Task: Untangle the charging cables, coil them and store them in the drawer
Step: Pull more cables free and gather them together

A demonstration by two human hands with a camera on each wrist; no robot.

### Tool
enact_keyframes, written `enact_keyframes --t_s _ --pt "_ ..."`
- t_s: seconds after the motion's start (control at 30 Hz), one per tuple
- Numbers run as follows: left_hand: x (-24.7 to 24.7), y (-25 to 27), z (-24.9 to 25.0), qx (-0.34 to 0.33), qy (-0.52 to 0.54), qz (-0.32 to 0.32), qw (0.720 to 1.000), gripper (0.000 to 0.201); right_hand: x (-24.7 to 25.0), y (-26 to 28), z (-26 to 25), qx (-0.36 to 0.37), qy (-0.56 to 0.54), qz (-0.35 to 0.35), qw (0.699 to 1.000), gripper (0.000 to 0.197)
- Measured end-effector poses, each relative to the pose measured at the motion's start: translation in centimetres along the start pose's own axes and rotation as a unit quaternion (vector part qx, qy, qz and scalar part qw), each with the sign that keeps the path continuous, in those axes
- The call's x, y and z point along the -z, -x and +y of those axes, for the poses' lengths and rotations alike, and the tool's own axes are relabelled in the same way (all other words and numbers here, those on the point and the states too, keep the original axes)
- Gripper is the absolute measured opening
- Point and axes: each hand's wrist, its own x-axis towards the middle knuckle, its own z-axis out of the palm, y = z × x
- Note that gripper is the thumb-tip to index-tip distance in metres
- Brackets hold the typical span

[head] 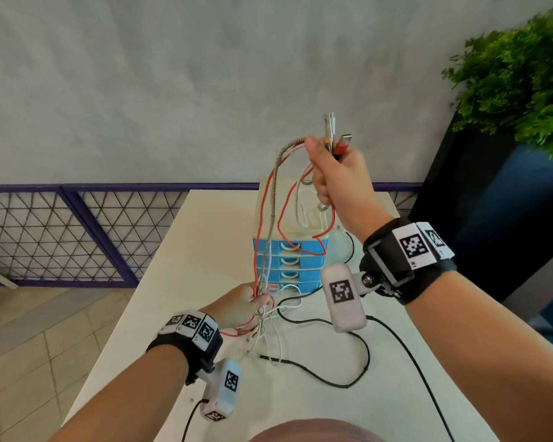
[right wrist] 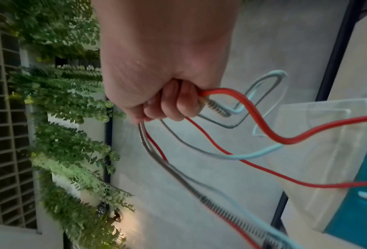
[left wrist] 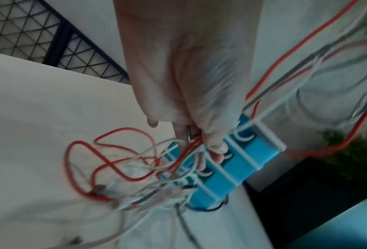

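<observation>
My right hand (head: 332,173) is raised above the table, gripping a bundle of charging cables (head: 270,215) near their plug ends (head: 337,135): a red cable (right wrist: 263,128), a white one and a spring-wrapped one (right wrist: 199,195). The cables hang down to my left hand (head: 246,304), which pinches them low over the table. Below it the loose ends lie tangled (left wrist: 123,175) on the tabletop. A small drawer unit (head: 289,260) with blue drawers, all closed, stands behind the cables.
The white table (head: 179,282) has a black cable (head: 339,371) snaking across its middle. A purple-framed mesh railing (head: 61,237) runs along the left and back. A dark planter with green foliage (head: 517,74) stands at the right.
</observation>
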Motion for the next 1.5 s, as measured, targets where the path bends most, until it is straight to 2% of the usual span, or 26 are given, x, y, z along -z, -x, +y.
enact_keyframes --t_s 0.07,0.13,0.23,0.27,0.33,0.4,0.47,0.53,0.6,0.67,0.73,0.87,0.97,1.03,1.1,1.13,1.2,1.27,1.33,1.4,1.43,1.5 --pt "0.8 -0.2 1.1 -0.031 0.04 0.009 0.999 0.02 -0.1 -0.2 0.8 0.012 0.141 0.027 0.99 0.035" --pt "2.1 -0.2 2.7 -0.061 0.039 0.038 0.997 0.025 -0.2 -0.1 2.1 0.024 0.264 0.041 0.963 0.03" --pt "4.1 -0.2 4.9 -0.085 0.046 0.088 0.991 0.029 -0.6 1.3 3.6 0.044 0.275 0.058 0.959 0.04" --pt "4.7 0.0 5.7 -0.102 0.055 0.098 0.988 0.028 -0.8 1.7 4.1 0.048 0.284 0.044 0.957 0.035" --pt "5.5 -0.1 6.6 -0.12 0.059 0.124 0.983 0.025 -1.1 2.3 4.9 0.017 0.356 -0.032 0.934 0.026" --pt "5.8 -0.2 7.3 -0.124 0.062 0.136 0.981 0.025 -1.3 2.5 5.8 -0.048 0.403 -0.114 0.907 0.038" --pt "5.6 -0.1 7.9 -0.13 0.061 0.122 0.982 0.024 -1.5 2.5 6.6 -0.103 0.372 -0.158 0.909 0.038" --pt "5.1 0.1 8.0 -0.137 0.005 0.099 0.986 0.018 -1.5 2.3 6.7 -0.146 0.344 -0.207 0.904 0.027" --pt "4.6 0.4 7.9 -0.146 -0.025 0.086 0.985 0.017 -1.3 2.3 6.3 -0.197 0.287 -0.261 0.9 0.008" --pt "4.4 0.6 7.9 -0.137 -0.03 0.075 0.987 0.012 -1.2 2.5 6.1 -0.226 0.209 -0.281 0.909 0.004" --pt "4.3 1.1 8.5 -0.132 -0.044 0.051 0.989 0.016 -1.3 2.4 6.1 -0.221 0.177 -0.263 0.922 0.014" --pt "5.0 1.5 8.1 -0.153 0.028 -0.016 0.988 0.022 -1.6 1.8 5.7 -0.206 0.066 -0.179 0.96 0.028" --pt "5.6 1.5 5.6 -0.108 -0.004 -0.037 0.993 0.029 -1.2 0.6 4.1 -0.172 -0.027 -0.094 0.98 0.031" --pt "5.5 1.7 4.0 -0.07 0.002 -0.036 0.997 0.031 -1.0 -0.1 2.8 -0.14 -0.056 -0.067 0.986 0.032" --pt "5.2 1.9 3.6 -0.05 0.025 -0.015 0.998 0.032 -1.0 -0.5 2.4 -0.103 -0.005 -0.055 0.993 0.032" --pt "5.2 2.0 4.1 -0.05 0.045 -0.003 0.998 0.033 -1.1 -0.7 2.7 -0.081 0.072 -0.054 0.993 0.031" --pt "5.5 1.7 5.1 -0.063 0.088 0.038 0.993 0.033 -1.1 -0.8 3.6 -0.05 0.269 -0.077 0.959 0.028" --pt "6.8 1.3 6.1 -0.061 0.126 0.099 0.985 0.032 -0.8 -0.5 4.5 -0.058 0.394 -0.135 0.907 0.036" --pt "8.6 1.0 6.6 -0.094 0.086 0.186 0.974 0.031 0.0 0.1 4.9 -0.118 0.444 -0.203 0.865 0.048" --pt "10.6 1.3 7.3 -0.115 -0.033 0.269 0.956 0.029 0.9 0.8 4.6 -0.18 0.472 -0.282 0.816 0.055" --pt "11.5 1.5 7.7 -0.112 -0.098 0.318 0.936 0.03 1.4 1.0 4.3 -0.194 0.486 -0.321 0.789 0.055" --pt "12.8 2.1 9.0 -0.08 -0.106 0.388 0.912 0.034 2.3 1.2 3.4 -0.203 0.496 -0.384 0.752 0.053"
